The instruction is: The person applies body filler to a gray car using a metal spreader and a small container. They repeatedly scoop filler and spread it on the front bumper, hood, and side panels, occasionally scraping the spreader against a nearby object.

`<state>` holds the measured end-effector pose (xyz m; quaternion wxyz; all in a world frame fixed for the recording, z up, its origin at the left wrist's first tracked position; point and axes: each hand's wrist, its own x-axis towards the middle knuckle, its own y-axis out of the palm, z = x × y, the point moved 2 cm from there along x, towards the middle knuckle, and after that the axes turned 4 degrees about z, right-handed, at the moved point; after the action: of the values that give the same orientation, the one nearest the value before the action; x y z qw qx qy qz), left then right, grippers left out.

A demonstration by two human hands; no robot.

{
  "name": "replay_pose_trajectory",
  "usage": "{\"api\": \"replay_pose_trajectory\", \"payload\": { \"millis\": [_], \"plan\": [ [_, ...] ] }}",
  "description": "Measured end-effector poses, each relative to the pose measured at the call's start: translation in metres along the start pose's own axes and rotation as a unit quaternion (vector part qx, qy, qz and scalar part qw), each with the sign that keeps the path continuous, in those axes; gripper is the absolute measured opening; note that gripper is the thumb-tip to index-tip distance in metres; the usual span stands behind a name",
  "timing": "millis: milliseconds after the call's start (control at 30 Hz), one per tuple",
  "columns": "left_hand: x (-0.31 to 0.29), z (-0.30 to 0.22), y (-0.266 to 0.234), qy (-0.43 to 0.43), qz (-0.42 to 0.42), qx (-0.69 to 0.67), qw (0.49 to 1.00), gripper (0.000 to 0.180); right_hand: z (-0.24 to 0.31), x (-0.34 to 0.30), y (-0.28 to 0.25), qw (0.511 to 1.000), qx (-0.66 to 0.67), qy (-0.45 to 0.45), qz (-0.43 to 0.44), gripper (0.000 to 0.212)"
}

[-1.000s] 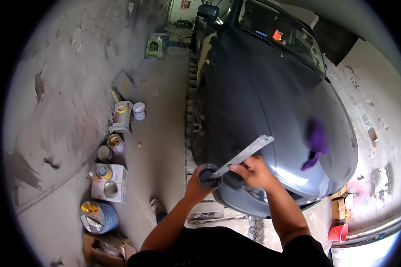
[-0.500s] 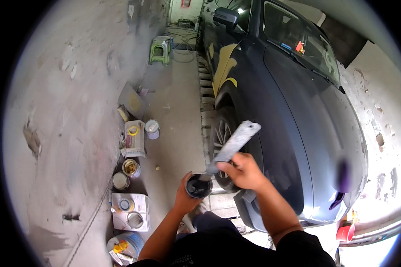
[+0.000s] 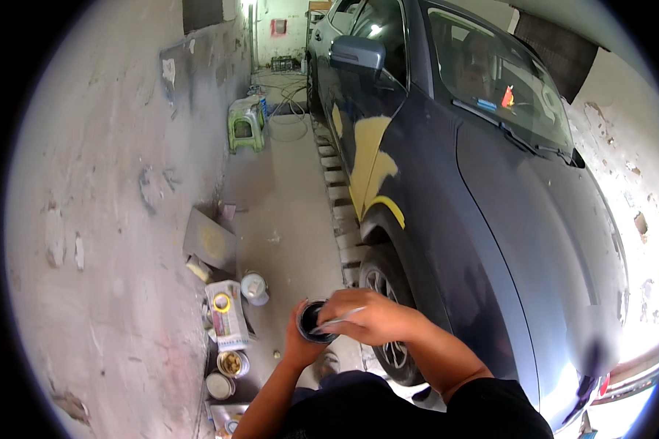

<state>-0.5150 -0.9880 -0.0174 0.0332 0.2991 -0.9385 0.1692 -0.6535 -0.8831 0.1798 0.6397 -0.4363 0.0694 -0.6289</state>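
Note:
My left hand [image 3: 300, 344] is wrapped round a dark cup [image 3: 302, 331] and holds it in front of my body. Inside the cup is something dark, partly covered by my other hand. Above the rim, my right hand [image 3: 377, 316] grips a flat pale stirring stick [image 3: 342, 319], seen nearly edge-on. The stick's lower end reaches into the cup; its tip is hidden. Past my hands stands a dark grey car [image 3: 483, 241], its front wheel [image 3: 388, 322] just beyond my right wrist. Yellowish filler patches [image 3: 370, 150] cover part of its side, with a yellow strip [image 3: 389, 207] along the wheel arch.
Along the left wall stand a lidded can [image 3: 254, 287], a newspaper-covered box [image 3: 231, 329] with a yellow tape roll [image 3: 222, 303], and open tubs [image 3: 232, 364]. A grey panel [image 3: 209, 238] leans there. Farther off are a green stool [image 3: 247, 126] and hoses [image 3: 289, 106].
My right hand has come down and left over the cup, and the stick, earlier angled up with its broad face showing, is now edge-on. My view has tilted upward.

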Motion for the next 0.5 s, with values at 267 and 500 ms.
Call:
{"api": "replay_pose_trajectory", "payload": {
  "millis": [267, 500],
  "plan": [
    [0.167, -0.002, -0.029, 0.043, -0.020, -0.014, 0.999, 0.095, -0.126, 0.089, -0.093, 0.982, -0.093, 0.055, -0.155, 0.015],
    [0.337, 0.062, -0.076, 0.070, -0.090, 0.044, 0.993, 0.091, -0.257, 0.165, -0.092, 0.915, -0.198, 0.208, -0.283, 0.019]
  ]
}}
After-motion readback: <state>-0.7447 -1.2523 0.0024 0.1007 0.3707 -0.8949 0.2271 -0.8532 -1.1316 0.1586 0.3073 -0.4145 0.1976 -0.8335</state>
